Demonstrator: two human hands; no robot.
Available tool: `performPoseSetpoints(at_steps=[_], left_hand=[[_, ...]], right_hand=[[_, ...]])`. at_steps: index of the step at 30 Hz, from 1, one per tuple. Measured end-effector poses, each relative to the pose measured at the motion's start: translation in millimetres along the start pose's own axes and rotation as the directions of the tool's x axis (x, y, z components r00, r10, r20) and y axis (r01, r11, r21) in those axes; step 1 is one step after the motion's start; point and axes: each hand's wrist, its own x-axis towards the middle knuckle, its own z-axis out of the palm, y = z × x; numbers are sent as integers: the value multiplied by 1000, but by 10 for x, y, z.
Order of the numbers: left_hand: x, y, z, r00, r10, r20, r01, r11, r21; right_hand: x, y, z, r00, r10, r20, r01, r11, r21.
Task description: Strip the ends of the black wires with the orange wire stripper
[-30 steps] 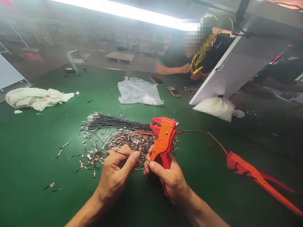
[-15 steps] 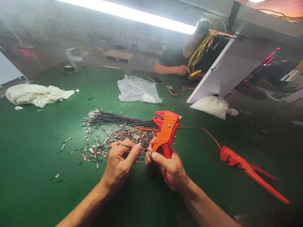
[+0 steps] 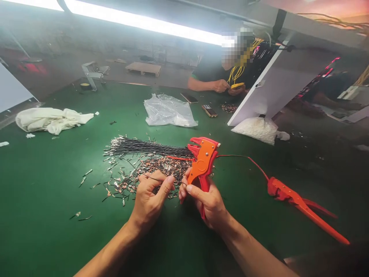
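Observation:
My left hand point(image 3: 154, 200) is closed, pinching a thin black wire point(image 3: 155, 179) between thumb and fingers. In my right hand point(image 3: 207, 200) is an orange and red wire stripper point(image 3: 204, 157), held upright with its jaws at the top left. The wire spans the gap between both hands, and its right end meets the right thumb and fingertips. Just beyond the hands lies a heap of cut wire scraps point(image 3: 164, 165) with black insulation and bare copper. Behind the heap, a bundle of black wires point(image 3: 144, 146) has silvery terminals at its left end.
A second orange wire stripper point(image 3: 300, 202) lies at right, a red cord running from it. Farther back are a clear plastic bag point(image 3: 170, 111), two phones point(image 3: 209, 110), a tied white bag point(image 3: 255, 129) and a white cloth point(image 3: 52, 118). Across the green table point(image 3: 43, 200), a person handles yellow wires point(image 3: 236, 75).
The view has shifted slightly, so things at left sit a little farther right. Both hands keep the same hold on the wire and the wire stripper.

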Motion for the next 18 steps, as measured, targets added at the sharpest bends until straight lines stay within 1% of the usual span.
performPoseSetpoints(at_steps=[4, 10, 14, 18], left_hand=[[2, 11, -2, 1000, 23, -11, -22, 999, 50], [-14, -14, -3, 1000, -22, 20, 22, 1000, 20], [-24, -28, -11, 1000, -10, -2, 10, 1000, 14], [-22, -37, -20, 1000, -8, -30, 9, 1000, 28]], right_hand=[[-9, 6, 11, 1000, 21, 6, -20, 1000, -7], [-19, 5, 8, 1000, -14, 16, 14, 1000, -14], [-7, 20, 15, 998, -52, 24, 53, 998, -46], [7, 22, 22, 997, -66, 36, 69, 993, -91]])
